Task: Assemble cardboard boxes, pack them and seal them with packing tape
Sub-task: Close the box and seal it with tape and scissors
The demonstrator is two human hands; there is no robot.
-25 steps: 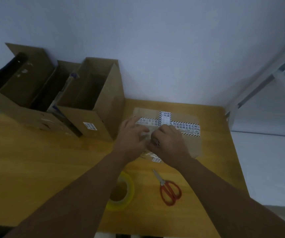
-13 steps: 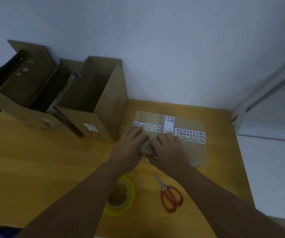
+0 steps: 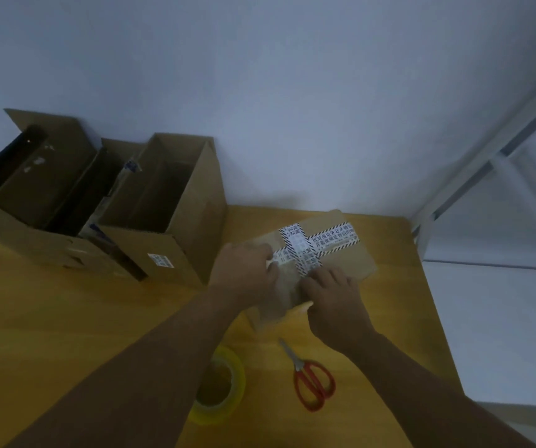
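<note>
A flattened cardboard box [image 3: 347, 263], crossed by strips of printed tape [image 3: 300, 247], is being held at the far right of the worktop [image 3: 66, 318], just beside an open box [image 3: 176, 227]. Its left end is being gripped by the left hand [image 3: 244, 273], fingers curled over the cardboard. The right hand [image 3: 334, 299] is being laid on the near part of the box, close to the tape cross; whether it is clamped round the edge cannot be told. A yellow tape roll [image 3: 231, 383] and red-handled scissors [image 3: 313, 383] are lying nearer, by the forearms, apart from each other
</note>
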